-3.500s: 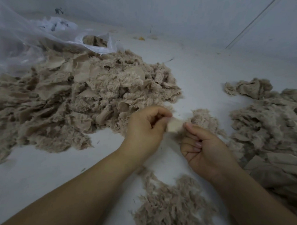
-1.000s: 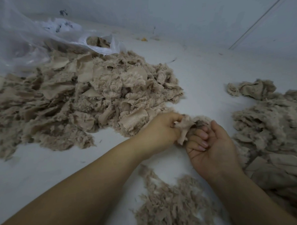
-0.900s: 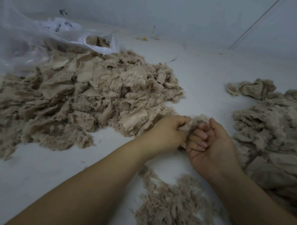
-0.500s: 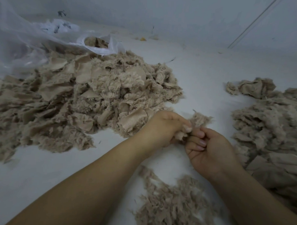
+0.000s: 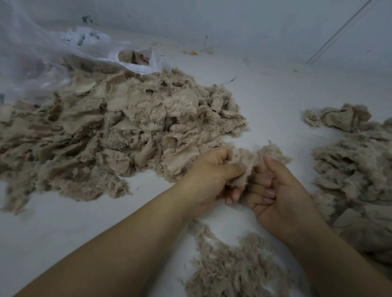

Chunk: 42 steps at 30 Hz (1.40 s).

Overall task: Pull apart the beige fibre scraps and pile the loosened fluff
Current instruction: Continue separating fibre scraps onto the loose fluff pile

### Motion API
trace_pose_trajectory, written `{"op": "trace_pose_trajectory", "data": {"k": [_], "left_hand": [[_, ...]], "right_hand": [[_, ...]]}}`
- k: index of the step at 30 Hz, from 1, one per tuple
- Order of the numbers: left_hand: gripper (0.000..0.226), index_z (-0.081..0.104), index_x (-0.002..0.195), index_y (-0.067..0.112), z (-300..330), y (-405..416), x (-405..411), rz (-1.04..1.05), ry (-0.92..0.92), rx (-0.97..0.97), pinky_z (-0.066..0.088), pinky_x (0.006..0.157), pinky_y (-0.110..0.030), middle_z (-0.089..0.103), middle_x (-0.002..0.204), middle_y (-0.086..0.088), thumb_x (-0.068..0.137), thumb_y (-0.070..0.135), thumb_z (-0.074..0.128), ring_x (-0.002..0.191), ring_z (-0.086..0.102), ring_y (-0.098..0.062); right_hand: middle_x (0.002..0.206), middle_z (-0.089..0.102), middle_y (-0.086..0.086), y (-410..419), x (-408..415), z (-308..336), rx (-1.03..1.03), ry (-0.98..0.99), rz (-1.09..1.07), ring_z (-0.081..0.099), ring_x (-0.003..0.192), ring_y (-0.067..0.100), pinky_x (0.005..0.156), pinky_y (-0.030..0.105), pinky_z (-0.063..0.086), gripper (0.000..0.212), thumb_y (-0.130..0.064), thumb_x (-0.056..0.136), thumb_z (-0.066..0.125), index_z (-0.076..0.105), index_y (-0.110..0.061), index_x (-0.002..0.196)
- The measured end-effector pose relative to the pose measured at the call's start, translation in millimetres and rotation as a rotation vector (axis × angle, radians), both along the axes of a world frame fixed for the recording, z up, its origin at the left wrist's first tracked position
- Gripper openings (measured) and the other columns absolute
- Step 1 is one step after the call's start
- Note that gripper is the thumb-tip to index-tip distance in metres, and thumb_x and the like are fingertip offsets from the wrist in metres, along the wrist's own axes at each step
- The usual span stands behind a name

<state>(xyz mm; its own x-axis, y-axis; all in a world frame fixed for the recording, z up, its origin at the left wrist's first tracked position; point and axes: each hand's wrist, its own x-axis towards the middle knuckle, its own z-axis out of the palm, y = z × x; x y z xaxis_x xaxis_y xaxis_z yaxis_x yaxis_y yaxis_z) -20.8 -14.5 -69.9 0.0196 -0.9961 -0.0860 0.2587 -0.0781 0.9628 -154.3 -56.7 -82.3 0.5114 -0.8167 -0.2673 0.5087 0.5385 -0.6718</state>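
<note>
A person's left hand (image 5: 210,177) and right hand (image 5: 279,194) meet over a white surface (image 5: 277,96), the fingers (image 5: 232,169) of both curled and pinching one beige fibre scrap (image 5: 250,161), a ragged piece with a smooth woven backing and fuzzy, fraying edges. A large heap of matching scraps (image 5: 114,133) lies just behind the left hand beside a clear plastic bag (image 5: 45,55), a second heap (image 5: 360,178) sits to the right, and a small pile of loosened fluff (image 5: 235,271) lies near the wrists.
</note>
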Motion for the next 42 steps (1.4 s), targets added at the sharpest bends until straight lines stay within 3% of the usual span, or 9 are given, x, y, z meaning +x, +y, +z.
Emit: {"op": "trace_pose_trajectory", "data": {"k": [3, 9, 14, 19, 25, 29, 31, 37, 42], "left_hand": [[0.010, 0.053, 0.096, 0.005, -2, 1, -2, -0.007, -0.033, -0.023, 0.032, 0.036, -0.024, 0.054, 0.057, -0.012, 0.101, 0.007, 0.045, 0.039, 0.045, -0.021], [0.027, 0.051, 0.074, 0.007, -6, 0, 5, 0.156, -0.045, -0.004, 0.032, 0.033, -0.023, 0.051, 0.049, -0.015, 0.099, 0.006, 0.041, 0.033, 0.045, -0.023], [0.034, 0.058, 0.080, 0.003, -8, 1, 9, 0.095, -0.034, -0.034, 0.038, 0.035, -0.023, 0.056, 0.054, -0.017, 0.102, 0.028, 0.050, 0.037, 0.050, -0.024], [0.028, 0.053, 0.072, 0.007, -11, -1, 6, 0.159, -0.089, -0.044, 0.035, 0.032, -0.020, 0.053, 0.049, -0.013, 0.100, 0.010, 0.052, 0.033, 0.048, -0.018], [0.023, 0.056, 0.079, 0.005, -7, 2, 12, 0.148, -0.058, -0.072, 0.033, 0.033, -0.021, 0.056, 0.050, -0.011, 0.099, 0.015, 0.054, 0.032, 0.046, -0.018], [0.015, 0.056, 0.082, 0.004, -5, 3, 8, 0.117, -0.098, -0.085, 0.036, 0.034, -0.021, 0.058, 0.051, -0.011, 0.096, 0.007, 0.058, 0.034, 0.047, -0.018], [0.014, 0.055, 0.083, 0.003, -6, 3, 6, 0.149, -0.115, -0.093, 0.036, 0.034, -0.021, 0.058, 0.051, -0.010, 0.097, 0.005, 0.056, 0.034, 0.046, -0.018], [0.015, 0.056, 0.084, 0.006, -4, 3, 8, 0.220, -0.097, -0.126, 0.034, 0.034, -0.021, 0.057, 0.050, -0.007, 0.099, 0.006, 0.053, 0.034, 0.045, -0.017], [0.014, 0.055, 0.084, 0.008, -6, 2, 13, 0.322, -0.070, -0.133, 0.032, 0.035, -0.021, 0.054, 0.048, -0.006, 0.098, 0.009, 0.055, 0.033, 0.042, -0.018]], "right_hand": [[0.043, 0.040, 0.000, 4, 2, 2, -0.138, 0.148, 0.017, 0.035, 0.043, 0.021, 0.034, 0.015, 0.021, 0.023, -0.020, 0.078, 0.063, 0.051, -0.009, 0.062], [0.049, 0.032, -0.006, 2, 2, -1, -0.075, 0.087, -0.034, 0.025, 0.035, 0.003, 0.033, 0.014, 0.021, 0.021, -0.015, 0.075, 0.064, 0.046, -0.013, 0.064], [0.046, 0.030, -0.006, 2, 1, -1, -0.103, 0.078, 0.014, 0.025, 0.035, 0.002, 0.033, 0.013, 0.022, 0.029, -0.017, 0.080, 0.060, 0.056, -0.016, 0.051], [0.048, 0.034, -0.005, 1, 1, -2, -0.061, 0.038, -0.006, 0.026, 0.034, 0.002, 0.033, 0.014, 0.023, 0.020, -0.014, 0.077, 0.062, 0.048, -0.012, 0.062], [0.050, 0.034, -0.005, -2, 0, -6, -0.018, 0.029, -0.056, 0.028, 0.033, 0.003, 0.034, 0.014, 0.023, 0.020, -0.017, 0.076, 0.061, 0.043, -0.014, 0.069], [0.069, 0.029, 0.010, -4, -2, -7, -0.059, 0.020, 0.054, 0.029, 0.035, 0.004, 0.034, 0.014, 0.029, 0.019, -0.023, 0.086, 0.056, 0.043, -0.011, 0.077], [0.065, 0.041, 0.014, -3, -2, -6, -0.086, 0.006, 0.104, 0.032, 0.037, 0.004, 0.034, 0.014, 0.030, 0.026, -0.028, 0.090, 0.054, 0.041, -0.011, 0.073], [0.053, 0.036, -0.005, 3, 0, -3, -0.115, 0.082, 0.040, 0.028, 0.038, 0.001, 0.037, 0.013, 0.023, 0.026, -0.014, 0.078, 0.061, 0.055, -0.017, 0.053], [0.054, 0.033, -0.006, 1, 0, -4, -0.040, 0.053, -0.014, 0.027, 0.037, 0.001, 0.036, 0.013, 0.024, 0.019, -0.011, 0.077, 0.061, 0.044, -0.015, 0.069]]}}
